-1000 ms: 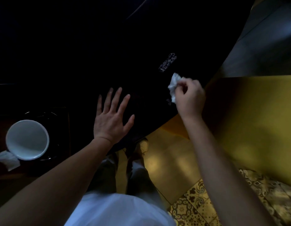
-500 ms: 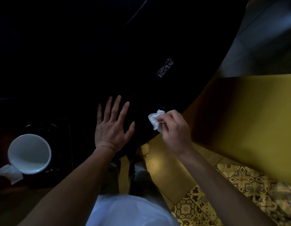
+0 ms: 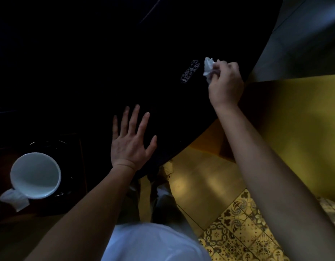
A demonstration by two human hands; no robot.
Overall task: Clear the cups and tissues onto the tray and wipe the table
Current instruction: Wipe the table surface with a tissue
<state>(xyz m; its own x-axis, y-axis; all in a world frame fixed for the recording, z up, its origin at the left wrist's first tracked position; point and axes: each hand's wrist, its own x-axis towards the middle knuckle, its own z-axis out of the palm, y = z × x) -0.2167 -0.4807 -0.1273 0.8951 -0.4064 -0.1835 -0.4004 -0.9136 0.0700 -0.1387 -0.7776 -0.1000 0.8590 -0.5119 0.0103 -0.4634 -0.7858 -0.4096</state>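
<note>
My right hand (image 3: 225,85) is shut on a crumpled white tissue (image 3: 208,68) and presses it onto the black table (image 3: 106,63) near the right edge. My left hand (image 3: 130,140) lies flat on the table near its front edge, fingers spread, holding nothing. At the far left a white cup (image 3: 35,175) stands on a dark tray (image 3: 72,157). A used white tissue (image 3: 14,201) lies beside the cup, at the left frame edge.
A small patterned patch (image 3: 190,71) shows on the tabletop just left of the tissue. A yellow surface (image 3: 294,119) stands right of the table. Yellow patterned floor tiles (image 3: 238,232) and my shoes lie below.
My right hand swept the tissue back away from me and to the right across the table. My left hand has stayed flat in place.
</note>
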